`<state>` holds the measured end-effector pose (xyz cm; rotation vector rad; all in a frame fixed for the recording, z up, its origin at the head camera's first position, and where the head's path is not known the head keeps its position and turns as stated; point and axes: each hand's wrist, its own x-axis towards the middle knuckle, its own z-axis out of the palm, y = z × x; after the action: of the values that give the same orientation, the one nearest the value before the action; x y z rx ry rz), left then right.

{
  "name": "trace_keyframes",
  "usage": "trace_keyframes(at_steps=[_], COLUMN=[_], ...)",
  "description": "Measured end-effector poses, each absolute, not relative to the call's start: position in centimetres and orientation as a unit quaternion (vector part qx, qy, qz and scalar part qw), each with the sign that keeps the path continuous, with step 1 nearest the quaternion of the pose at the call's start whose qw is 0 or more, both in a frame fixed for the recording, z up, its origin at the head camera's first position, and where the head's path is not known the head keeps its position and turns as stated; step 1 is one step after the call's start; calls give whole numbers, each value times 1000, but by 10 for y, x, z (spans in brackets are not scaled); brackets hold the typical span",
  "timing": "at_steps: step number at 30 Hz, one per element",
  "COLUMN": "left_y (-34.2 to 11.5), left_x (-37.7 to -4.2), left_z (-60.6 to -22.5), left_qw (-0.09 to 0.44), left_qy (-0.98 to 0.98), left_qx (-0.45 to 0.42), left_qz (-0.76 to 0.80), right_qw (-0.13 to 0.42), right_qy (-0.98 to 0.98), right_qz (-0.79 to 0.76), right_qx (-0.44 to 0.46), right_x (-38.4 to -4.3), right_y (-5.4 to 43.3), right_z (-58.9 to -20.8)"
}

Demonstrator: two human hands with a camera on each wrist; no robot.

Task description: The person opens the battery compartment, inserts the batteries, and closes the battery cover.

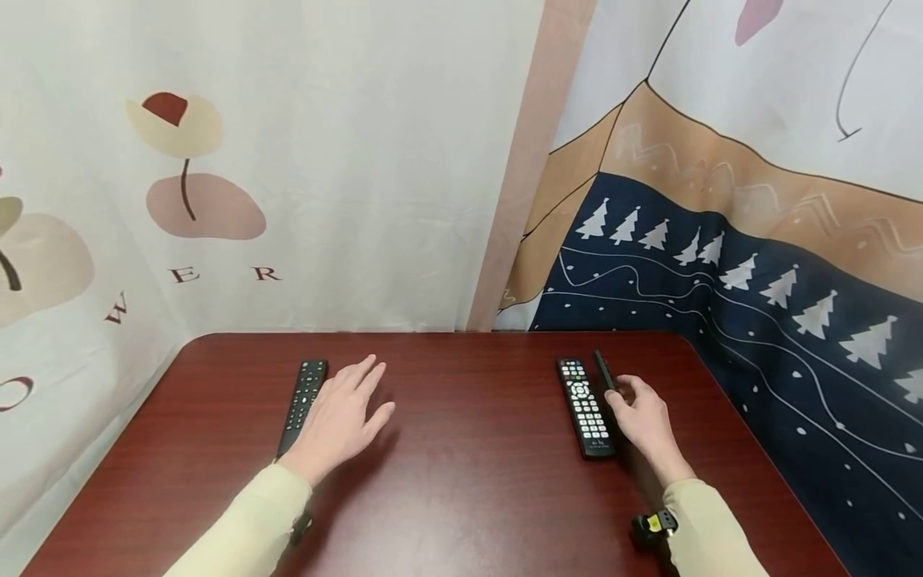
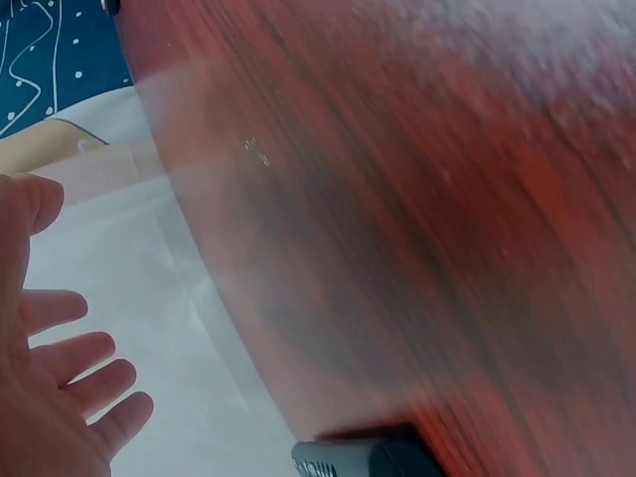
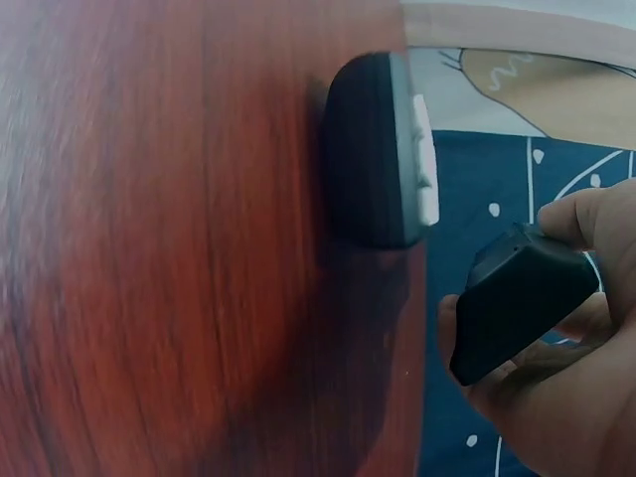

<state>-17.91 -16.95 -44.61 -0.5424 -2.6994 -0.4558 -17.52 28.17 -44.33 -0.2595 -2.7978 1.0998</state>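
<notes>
My left hand (image 1: pixel 339 417) is spread, fingers apart, above the right side of a black remote control (image 1: pixel 300 405) on the table, covering part of it. Nothing is in its palm in the left wrist view, where the end of that remote (image 2: pixel 363 459) shows at the bottom. With thumb and fingers my right hand (image 1: pixel 644 418) grips a second black remote control (image 3: pixel 522 303), raised off the table and seen edge-on in the head view. Just left of it lies a third black remote control (image 1: pixel 586 409) with white buttons, face up.
The table (image 1: pixel 461 481) is dark red wood with rounded far corners. A pale printed curtain (image 1: pixel 360 200) hangs behind and to the left. Dark blue cloth with white trees (image 1: pixel 721 320) borders the right side. A black device (image 1: pixel 652 529) is strapped at the right wrist.
</notes>
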Motion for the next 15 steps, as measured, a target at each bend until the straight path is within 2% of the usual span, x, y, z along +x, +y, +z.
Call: trace_keyframes(at_steps=[15], left_y=[-182], left_x=[-182], left_z=[-445], left_qw=[169], left_qy=[-957], left_qx=[-169], left_qz=[-164], right_qw=[41], right_qy=[-957], right_qz=[280], right_qx=[-67], right_x=[-177], right_y=[291], right_z=[-452])
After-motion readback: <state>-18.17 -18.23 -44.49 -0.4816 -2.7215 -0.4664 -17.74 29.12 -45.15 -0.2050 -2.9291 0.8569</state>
